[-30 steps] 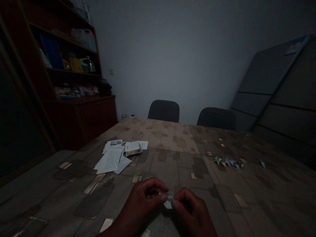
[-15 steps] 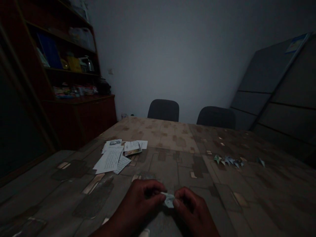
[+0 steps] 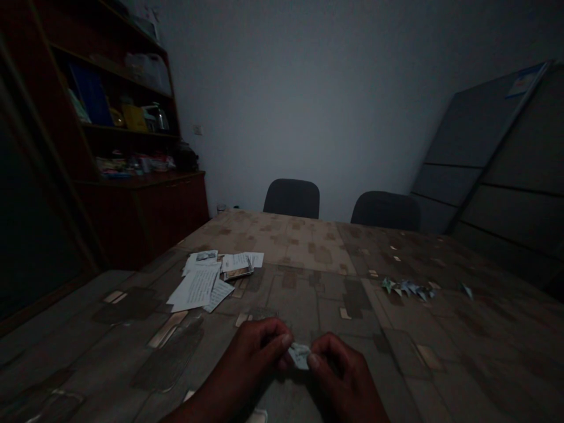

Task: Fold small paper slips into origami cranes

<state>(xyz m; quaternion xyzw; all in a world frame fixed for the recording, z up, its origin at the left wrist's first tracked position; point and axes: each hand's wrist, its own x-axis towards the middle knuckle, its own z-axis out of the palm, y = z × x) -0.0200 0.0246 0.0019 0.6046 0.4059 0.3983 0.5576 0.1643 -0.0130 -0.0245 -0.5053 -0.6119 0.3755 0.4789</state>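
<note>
At the near part of the table (image 3: 308, 294), a small paper piece (image 3: 301, 359) is pinched by the left hand (image 3: 261, 348) at one side and the right hand (image 3: 341, 367) at the other; light, even pressure should be applied to avoid tearing.

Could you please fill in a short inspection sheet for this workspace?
Surface: table with a patterned covering, dimly lit.
Things in hand: small paper piece, details too dark to read.
Clutter: overlapping printed papers on the left; cluster of small folded pieces on the right, another piece apart.
Hands: left hand and right hand both grip the paper piece, at opposite sides.
Cables: nothing seen.
Surroundings: two dark chairs beyond the table; shelved cabinet at left.
</note>
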